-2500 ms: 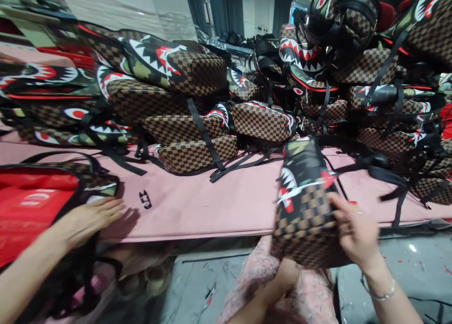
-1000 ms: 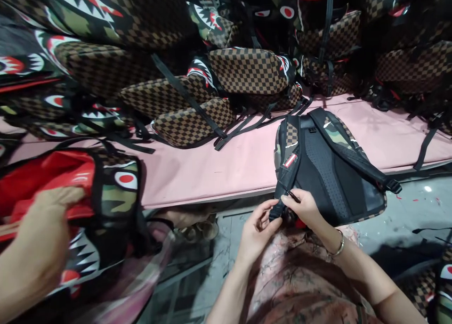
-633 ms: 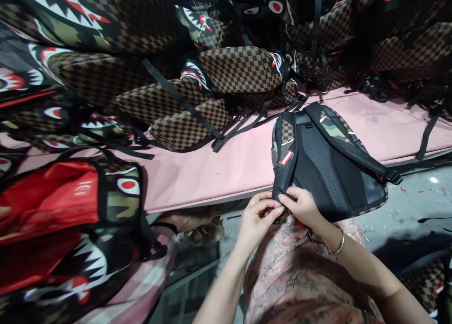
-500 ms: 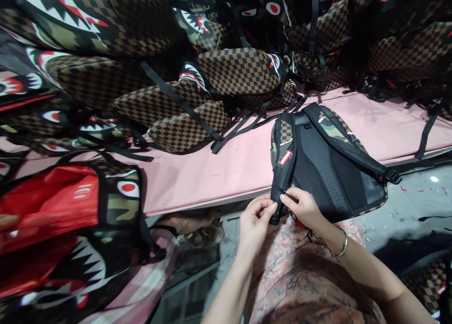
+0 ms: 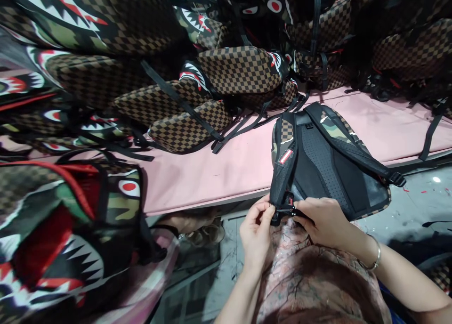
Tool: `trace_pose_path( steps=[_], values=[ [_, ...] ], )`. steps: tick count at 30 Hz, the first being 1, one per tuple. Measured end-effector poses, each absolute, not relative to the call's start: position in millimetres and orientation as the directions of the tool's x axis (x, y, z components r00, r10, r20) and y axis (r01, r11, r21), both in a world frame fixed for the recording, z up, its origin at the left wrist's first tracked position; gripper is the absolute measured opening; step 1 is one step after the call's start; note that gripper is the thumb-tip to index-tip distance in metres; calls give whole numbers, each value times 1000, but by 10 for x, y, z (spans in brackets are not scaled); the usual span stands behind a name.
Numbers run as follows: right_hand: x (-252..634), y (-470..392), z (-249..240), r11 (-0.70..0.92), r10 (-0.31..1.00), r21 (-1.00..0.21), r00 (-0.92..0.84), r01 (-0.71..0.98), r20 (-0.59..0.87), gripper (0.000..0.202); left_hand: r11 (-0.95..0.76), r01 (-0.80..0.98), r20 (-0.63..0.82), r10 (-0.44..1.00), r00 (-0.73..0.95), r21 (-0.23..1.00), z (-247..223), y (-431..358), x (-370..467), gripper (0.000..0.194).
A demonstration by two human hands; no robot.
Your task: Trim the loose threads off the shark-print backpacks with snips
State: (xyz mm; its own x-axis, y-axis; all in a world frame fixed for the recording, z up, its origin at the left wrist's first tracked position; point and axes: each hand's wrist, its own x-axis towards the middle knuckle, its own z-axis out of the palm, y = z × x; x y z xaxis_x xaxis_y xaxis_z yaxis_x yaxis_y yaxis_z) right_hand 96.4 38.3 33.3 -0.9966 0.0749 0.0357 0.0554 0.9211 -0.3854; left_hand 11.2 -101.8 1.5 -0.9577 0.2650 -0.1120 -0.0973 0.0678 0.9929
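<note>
Table (image 5: 215, 178) has a smooth pink cover, with a few fine marks on it, and from my far seat I see it crossing the whole view. At its back a pile (image 5: 243, 69) of checkered bags with shark faces stands high, and black straps fall from it onto the pink. Beyond the table, at right, the floor (image 5: 420, 201) is grey and shiny, with small red scraps and a spot of reflected light. The front edge rises gently toward the right. The backpack (image 5: 325, 173) lies on this edge with its padded back upward; its lower part passes over the edge, near the wearer's patterned clothes (image 5: 310, 286). The left hand (image 5: 259, 222) is narrow, and its fingertips pinch the low end of the strap (image 5: 283, 175) nearest to it. The right hand (image 5: 326, 222) is bent just beside this end; something small and dark is at its fingers, but I cannot tell if it is gripped. For moving, I have the pink stretch between the backpack and an open bag (image 5: 129, 208) with red lining at left, and another one at right, where a loose strap (image 5: 431, 133) hangs to the edge.
</note>
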Motion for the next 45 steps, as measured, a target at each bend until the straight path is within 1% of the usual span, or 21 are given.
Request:
trace_pose_path(
  steps=[3, 5, 7, 9, 12, 14, 18, 22, 26, 28, 29, 31, 33, 35, 36, 37, 40, 41, 43, 44, 45],
  values=[
    [934, 372, 400, 950, 61, -309, -998, 54, 13, 11, 91, -63, -84, 254, -963, 994, -13, -1010, 124, 13],
    [938, 360, 394, 957, 55, -285, -998, 48, 17, 10, 89, -58, -78, 235, -969, 994, -32, -1003, 128, 12],
    [950, 354, 357, 952, 51, -304, -999, 43, 17, 10, 38, -111, -117, 217, -969, 993, -43, -996, 125, 13],
    [955, 354, 316, 931, 61, -362, -998, 55, 5, 9, -66, -217, -200, 205, -958, 974, -41, -991, 115, 16],
    [926, 359, 293, 889, 100, -446, -994, 104, -33, 11, -204, -371, -325, 225, -918, 906, -9, -989, 95, 21],
    [885, 363, 310, 880, 104, -459, -992, 122, -64, 11, -240, -421, -366, 242, -899, 875, 27, -986, 86, 23],
    [805, 402, 375, 903, 47, -422, -994, 84, -97, 8, -265, -434, -380, 232, -896, 861, 92, -970, 77, 24],
    [761, 450, 414, 907, -4, -420, -996, 35, -94, 8, -268, -451, -392, 246, -886, 851, 120, -947, 76, 25],
    [750, 431, 410, 910, 8, -413, -998, 32, -58, 8, -262, -432, -364, 272, -891, 863, 117, -947, 87, 24],
    [761, 424, 394, 895, 26, -444, -999, 34, -26, 10, -277, -441, -365, 285, -886, 854, 104, -970, 80, 23],
    [768, 427, 381, 872, 33, -489, -999, 29, 0, 11, -294, -454, -372, 294, -880, 841, 95, -988, 70, 23],
    [779, 443, 340, 767, 83, -641, -994, 20, 68, 13, -338, -489, -388, 324, -863, 805, 77, -1031, 41, 25],
    [767, 457, 271, 588, 227, -807, -968, 53, 102, 16, -386, -508, -389, 347, -853, 770, 68, -1072, 16, 30],
    [715, 450, 178, 373, 401, -918, -916, 137, 27, 19, -430, -495, -367, 348, -863, 755, 68, -1093, 18, 35],
    [673, 437, 129, 276, 456, -945, -889, 174, -30, 20, -449, -468, -344, 333, -878, 761, 68, -1094, 33, 35],
    [622, 418, 84, 197, 479, -960, -874, 198, -81, 19, -460, -431, -311, 315, -897, 776, 65, -1088, 56, 35],
    [439, 340, 12, 69, 421, -980, -897, 184, -139, 22, -402, -287, -184, 274, -944, 870, 13, -1047, 145, 30],
    [377, 313, 17, 53, 400, -984, -906, 172, -137, 24, -340, -242, -150, 274, -950, 909, -21, -1030, 171, 33],
    [267, 263, 62, 66, 401, -985, -908, 161, -122, 25, -179, -176, -122, 275, -954, 968, -103, -1000, 200, 55],
    [221, 241, 96, 112, 425, -980, -900, 162, -100, 23, -107, -149, -117, 260, -959, 983, -143, -988, 203, 66],
    [182, 222, 131, 184, 453, -968, -889, 170, -70, 21, -54, -123, -108, 231, -967, 991, -177, -979, 200, 71]
  ],
)
